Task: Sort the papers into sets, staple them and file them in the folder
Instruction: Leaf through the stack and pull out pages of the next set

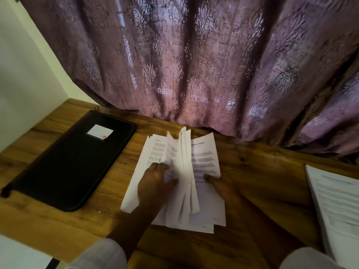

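Folder lay left of papers, second stack far right, curtain behind | left hand pinched upturned pages | right hand thumb on top page, grip unclear

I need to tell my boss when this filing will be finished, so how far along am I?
Early. Done: one stack looks set aside at the right edge. In hand: the left hand leafs through the loose pile while the right hand steadies it. Left: stapling and filing; no stapler shows, and the black folder lies closed.
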